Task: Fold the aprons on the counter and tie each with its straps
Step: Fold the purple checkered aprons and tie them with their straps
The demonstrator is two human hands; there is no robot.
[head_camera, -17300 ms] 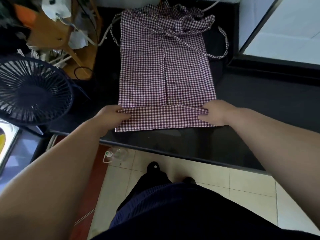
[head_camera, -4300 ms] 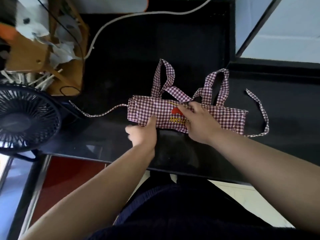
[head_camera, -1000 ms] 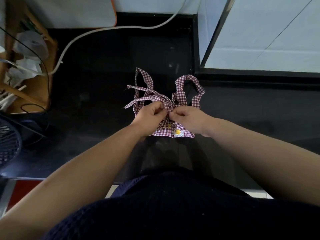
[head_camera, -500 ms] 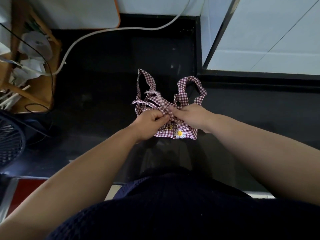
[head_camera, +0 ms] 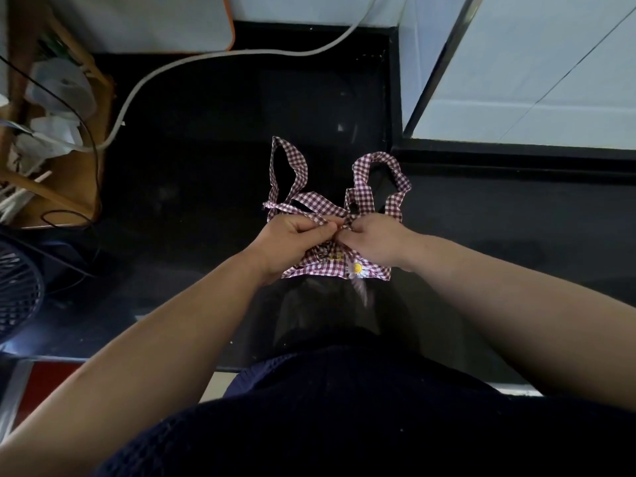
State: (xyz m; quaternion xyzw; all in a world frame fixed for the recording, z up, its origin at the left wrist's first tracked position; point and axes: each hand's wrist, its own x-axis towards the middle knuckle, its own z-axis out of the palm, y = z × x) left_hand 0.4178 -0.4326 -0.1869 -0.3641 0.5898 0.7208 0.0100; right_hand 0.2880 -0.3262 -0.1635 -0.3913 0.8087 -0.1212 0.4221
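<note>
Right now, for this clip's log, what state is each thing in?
apron, folded into a small bundle, lying on the counter.
straps, drawn together over the bundle between both hands; two loops lie flat beyond it.
left hand, pinching a strap.
right hand, pinching a strap.
fan, cannot tell whether it runs.

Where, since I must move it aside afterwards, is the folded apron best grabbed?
The apron, at its near edge, from the front of the counter: it lies bare, while floppy strap loops sprawl behind and the left hand and right hand cover the middle.
</note>
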